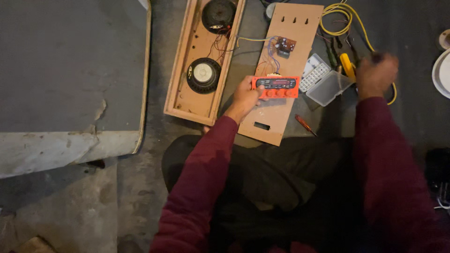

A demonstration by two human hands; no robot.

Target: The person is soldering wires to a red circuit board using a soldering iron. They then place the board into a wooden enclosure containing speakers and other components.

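Note:
My left hand [244, 97] grips the left end of a small red control panel [277, 86] with a dark display and red knobs, held over a flat wooden board [290, 33]. Thin wires run from the panel up to a little circuit board [284, 47] mounted on that wood. My right hand [375, 75] is blurred, fist closed, over tools beside a yellow-handled tool [347, 65]; something dark shows at its top, but I cannot tell what it holds.
A long wooden speaker box [180, 89] holds two round black speakers [203, 75]. A clear plastic parts case [323, 82] lies open, a red-handled screwdriver [305, 125] rests near my knee, yellow cable [344, 21] coils at top right. A raised grey slab [70, 70] fills the left.

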